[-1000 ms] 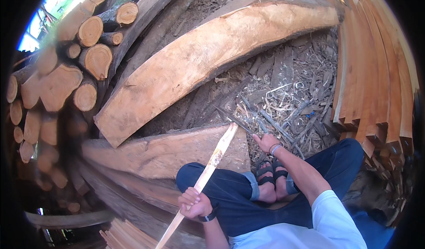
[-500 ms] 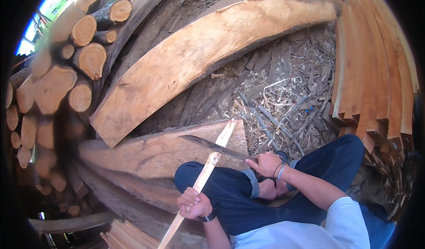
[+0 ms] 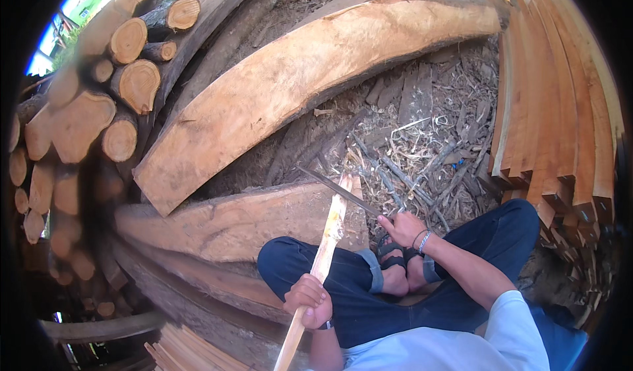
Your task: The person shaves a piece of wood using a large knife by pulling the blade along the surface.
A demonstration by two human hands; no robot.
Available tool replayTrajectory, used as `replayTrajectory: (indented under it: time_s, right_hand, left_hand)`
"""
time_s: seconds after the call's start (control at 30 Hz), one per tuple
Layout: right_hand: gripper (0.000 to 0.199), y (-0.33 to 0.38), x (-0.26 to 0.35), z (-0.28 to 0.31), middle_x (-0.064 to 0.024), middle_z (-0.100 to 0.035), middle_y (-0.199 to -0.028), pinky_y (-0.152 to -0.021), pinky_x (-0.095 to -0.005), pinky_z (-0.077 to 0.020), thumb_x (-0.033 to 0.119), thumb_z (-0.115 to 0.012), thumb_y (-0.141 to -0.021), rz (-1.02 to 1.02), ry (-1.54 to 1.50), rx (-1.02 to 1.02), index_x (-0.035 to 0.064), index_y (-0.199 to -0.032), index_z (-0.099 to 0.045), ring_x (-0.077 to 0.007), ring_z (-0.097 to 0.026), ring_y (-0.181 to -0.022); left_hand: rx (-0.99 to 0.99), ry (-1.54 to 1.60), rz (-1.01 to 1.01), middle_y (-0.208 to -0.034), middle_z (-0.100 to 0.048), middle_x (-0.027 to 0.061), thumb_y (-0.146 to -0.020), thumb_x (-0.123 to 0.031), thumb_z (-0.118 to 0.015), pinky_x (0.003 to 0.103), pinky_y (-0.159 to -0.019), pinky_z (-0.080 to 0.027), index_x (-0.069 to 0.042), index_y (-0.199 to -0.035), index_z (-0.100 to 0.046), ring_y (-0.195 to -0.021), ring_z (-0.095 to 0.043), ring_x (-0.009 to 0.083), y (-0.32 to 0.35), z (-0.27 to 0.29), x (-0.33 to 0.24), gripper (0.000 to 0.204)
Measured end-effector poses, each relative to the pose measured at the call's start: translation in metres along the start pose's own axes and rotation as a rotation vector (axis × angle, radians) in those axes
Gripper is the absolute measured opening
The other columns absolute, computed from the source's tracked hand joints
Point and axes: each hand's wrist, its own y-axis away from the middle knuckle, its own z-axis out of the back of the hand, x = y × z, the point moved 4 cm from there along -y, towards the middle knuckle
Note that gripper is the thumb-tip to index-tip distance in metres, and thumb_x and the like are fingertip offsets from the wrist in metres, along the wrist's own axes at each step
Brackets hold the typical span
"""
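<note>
I sit on timber with my legs crossed in dark blue trousers. My left hand (image 3: 308, 300) grips a long pale wooden stick (image 3: 328, 239) that slants up and away, its far end resting on a thick plank (image 3: 231, 221) in front of me. My right hand (image 3: 402, 228), with bracelets on the wrist, holds a long dark blade (image 3: 336, 189) whose edge lies across the stick near its upper end.
A big curved slab of sawn wood (image 3: 297, 81) lies beyond. Cut logs (image 3: 119, 87) are stacked at left. Sawn boards (image 3: 560, 107) stand in a stack at right. Shavings and chips (image 3: 422, 147) cover the ground between.
My right hand went from the ground by my feet to the blade, which now lies across the stick. The stick's far end has shifted slightly left.
</note>
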Motion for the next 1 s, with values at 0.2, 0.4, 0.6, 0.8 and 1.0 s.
replayTrajectory:
  time_s: [0.2, 0.4, 0.6, 0.8, 1.0]
  right_hand:
    - [0.071, 0.013, 0.007, 0.002, -0.0269, -0.062, -0.066, -0.070, -0.0512, -0.0517, 0.062, -0.038, -0.093, 0.093, -0.006, 0.069, -0.0009, -0.079, -0.070, -0.0435, -0.065, -0.070]
    - [0.071, 0.018, 0.028, -0.004, -0.0242, -0.063, -0.065, -0.071, -0.0505, -0.0522, 0.062, -0.038, -0.093, 0.054, 0.004, 0.081, 0.0008, -0.077, -0.069, -0.0432, -0.065, -0.069]
    - [0.074, 0.022, 0.033, 0.010, -0.0257, -0.062, -0.064, -0.070, -0.0512, -0.0517, 0.062, -0.036, -0.093, 0.106, 0.093, 0.067, -0.0020, -0.073, -0.068, -0.0443, -0.064, -0.069]
    - [0.076, 0.022, 0.035, 0.002, -0.0266, -0.063, -0.067, -0.072, -0.0511, -0.0519, 0.063, -0.035, -0.093, 0.075, 0.007, 0.102, -0.0022, -0.072, -0.068, -0.0447, -0.065, -0.072]
    - [0.075, -0.005, 0.004, -0.002, -0.0292, -0.062, -0.067, -0.074, -0.0528, -0.0518, 0.063, -0.036, -0.092, -0.070, 0.002, 0.027, -0.0030, -0.082, -0.070, -0.0448, -0.065, -0.073]
  left_hand:
    - [-0.031, 0.000, 0.006, -0.043, -0.042, 0.0031, -0.071, -0.018, -0.057, 0.029, -0.048, -0.034, -0.008, -0.053, -0.041, -0.038, -0.040, 0.0138, -0.001, 0.004, -0.002, 0.027]
    - [-0.095, 0.063, 0.029, -0.046, -0.040, 0.0027, -0.075, -0.020, -0.053, 0.029, -0.052, -0.032, -0.010, -0.057, -0.037, -0.040, -0.038, 0.0139, -0.008, 0.033, 0.005, 0.025]
    - [-0.047, 0.006, 0.046, -0.045, -0.036, 0.0009, -0.075, -0.022, -0.050, 0.028, -0.054, -0.033, -0.013, -0.057, -0.034, -0.041, -0.035, 0.0121, -0.009, 0.029, 0.002, 0.027]
    - [-0.021, 0.007, 0.063, -0.045, -0.037, 0.0010, -0.075, -0.022, -0.050, 0.029, -0.054, -0.033, -0.012, -0.057, -0.035, -0.041, -0.036, 0.0124, -0.011, 0.027, 0.002, 0.026]
    - [-0.010, 0.000, 0.053, -0.045, -0.037, 0.0010, -0.076, -0.022, -0.050, 0.029, -0.054, -0.034, -0.012, -0.057, -0.035, -0.041, -0.035, 0.0122, -0.013, 0.020, 0.004, 0.026]
